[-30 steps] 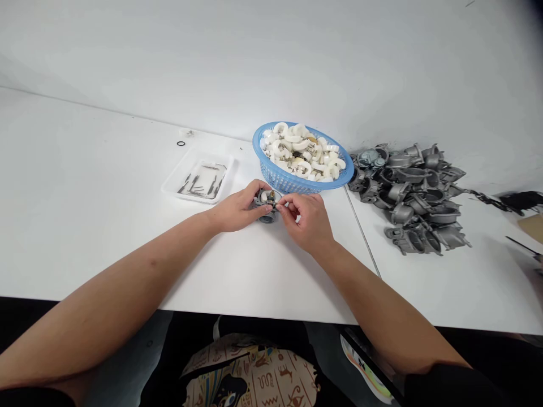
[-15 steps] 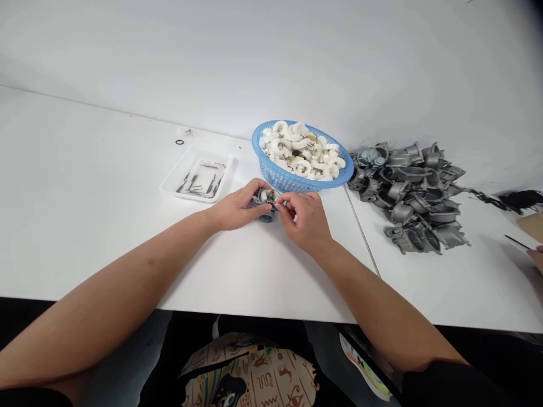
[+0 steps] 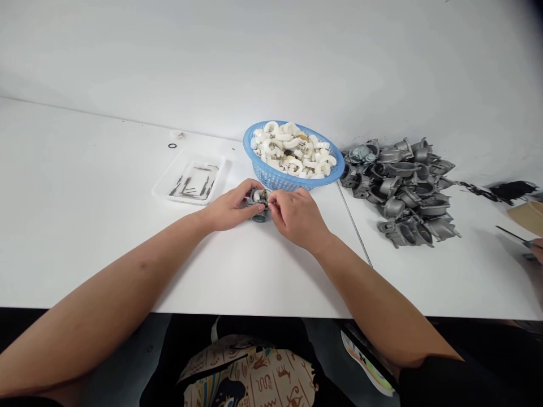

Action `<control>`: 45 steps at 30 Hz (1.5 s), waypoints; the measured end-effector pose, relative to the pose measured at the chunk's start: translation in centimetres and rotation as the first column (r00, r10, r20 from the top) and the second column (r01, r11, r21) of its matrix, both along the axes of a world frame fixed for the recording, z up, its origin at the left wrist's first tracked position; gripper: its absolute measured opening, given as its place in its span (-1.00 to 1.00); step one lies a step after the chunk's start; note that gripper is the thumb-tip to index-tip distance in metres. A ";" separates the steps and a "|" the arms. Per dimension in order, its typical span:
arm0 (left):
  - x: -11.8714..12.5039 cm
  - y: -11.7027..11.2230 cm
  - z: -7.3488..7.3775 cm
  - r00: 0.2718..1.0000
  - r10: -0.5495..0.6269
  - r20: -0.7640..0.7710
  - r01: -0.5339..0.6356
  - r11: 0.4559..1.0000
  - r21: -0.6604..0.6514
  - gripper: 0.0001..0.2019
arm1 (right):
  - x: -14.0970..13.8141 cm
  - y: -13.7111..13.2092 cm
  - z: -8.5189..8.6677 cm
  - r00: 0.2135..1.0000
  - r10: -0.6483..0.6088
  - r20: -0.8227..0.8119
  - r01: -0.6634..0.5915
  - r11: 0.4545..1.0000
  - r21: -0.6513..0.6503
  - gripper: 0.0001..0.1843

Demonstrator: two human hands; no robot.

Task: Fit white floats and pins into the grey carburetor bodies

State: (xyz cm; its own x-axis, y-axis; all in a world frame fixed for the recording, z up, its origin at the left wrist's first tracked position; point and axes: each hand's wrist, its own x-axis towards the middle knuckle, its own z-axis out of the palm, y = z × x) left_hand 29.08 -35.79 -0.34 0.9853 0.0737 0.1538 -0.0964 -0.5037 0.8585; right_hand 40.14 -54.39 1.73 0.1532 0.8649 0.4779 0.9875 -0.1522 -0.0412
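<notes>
Working at a long white table (image 3: 85,169) here, and everything's spread around a blue plastic basket (image 3: 275,180) that's holding a heap of curved white plastic pieces (image 3: 292,152). Right in front of the basket, a grey die-cast carburetor body (image 3: 259,204) is being held in both hands. The left hand (image 3: 231,209) is curling around its left side, with the fingers wrapping over the casting. The right hand (image 3: 299,217) is closing in from the other side, its fingertips (image 3: 271,204) pinching something tiny at the top of the carburetor, though it's too small to make out what.

Left of the basket, a clear plastic tray (image 3: 220,175) is sitting with thin metal pins (image 3: 186,188) lying in it, and farther left a small black O-ring (image 3: 172,146) is resting on the table. Right of the basket, a big pile of bare cast carburetor bodies (image 3: 401,192) is sitting, and way past that, a co-worker's hand (image 3: 538,249) is holding a thin dark rod (image 3: 511,233).
</notes>
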 end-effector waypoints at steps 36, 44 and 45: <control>-0.2 0.0 -0.2 0.995 0.066 -0.068 -0.076 0.987 -0.144 -0.31 | 0.2 -0.2 -2.8 0.720 -0.016 -0.693 0.066 0.997 0.044 0.03; -0.4 -0.7 0.2 0.989 0.017 -0.146 -0.027 0.998 -0.065 -0.28 | 0.1 0.0 -3.3 0.643 -0.078 -0.762 0.106 0.994 -0.012 -0.01; -0.5 -0.9 0.4 0.988 0.005 -0.157 -0.014 0.998 -0.056 -0.30 | 0.1 -0.1 -3.1 0.643 -0.088 -0.761 0.111 0.994 -0.020 -0.01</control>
State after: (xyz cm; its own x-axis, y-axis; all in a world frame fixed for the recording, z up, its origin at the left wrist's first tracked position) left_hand 28.62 -36.69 0.01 0.9962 0.0871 -0.0067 0.0457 -0.4537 0.8900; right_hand 40.23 -54.49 -1.38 0.5571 0.8116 0.1760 0.5868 -0.2347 -0.7750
